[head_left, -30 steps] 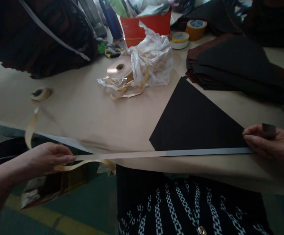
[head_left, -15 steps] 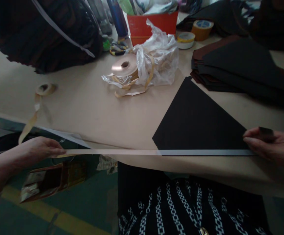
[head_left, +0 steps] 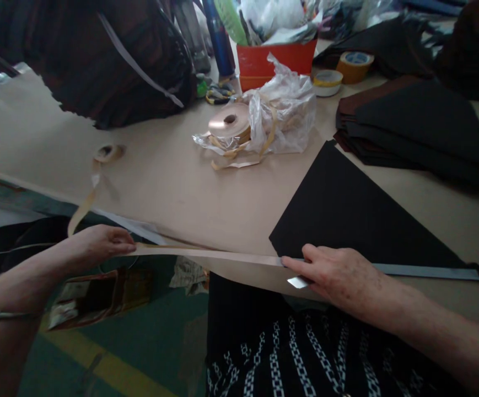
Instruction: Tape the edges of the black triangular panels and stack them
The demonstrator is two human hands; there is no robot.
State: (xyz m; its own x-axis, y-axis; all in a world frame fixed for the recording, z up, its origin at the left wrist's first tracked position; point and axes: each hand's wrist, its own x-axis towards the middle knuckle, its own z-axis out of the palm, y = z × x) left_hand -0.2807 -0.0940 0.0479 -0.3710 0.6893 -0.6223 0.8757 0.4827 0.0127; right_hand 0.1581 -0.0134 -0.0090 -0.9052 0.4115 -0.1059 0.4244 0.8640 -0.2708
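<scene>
A black triangular panel [head_left: 346, 209] lies on the table with its long edge towards me. Double-sided tape [head_left: 210, 254] runs along that edge and continues off the panel's left corner. My left hand [head_left: 109, 241] pinches the tape's free stretch beyond the table edge. At the left corner, my right hand [head_left: 338, 273] rests with its index fingertip on the tape. From under that hand juts a flat shiny metal piece [head_left: 297, 282], its other end hidden by the fingers. A small tape roll [head_left: 117, 154] stands at the left, its loose strip hanging towards my left hand.
Behind lie a large tape roll [head_left: 226, 120] and a crumpled plastic bag [head_left: 292, 116]. A red box [head_left: 278, 60] stands further back. Stacked dark panels [head_left: 413, 121] lie right, a dark bundle [head_left: 140, 66] back left. An open carton [head_left: 86, 303] is on the floor.
My right hand has moved left from the panel's right end to its left corner. The tape now lies along the long edge. The view has shifted slightly.
</scene>
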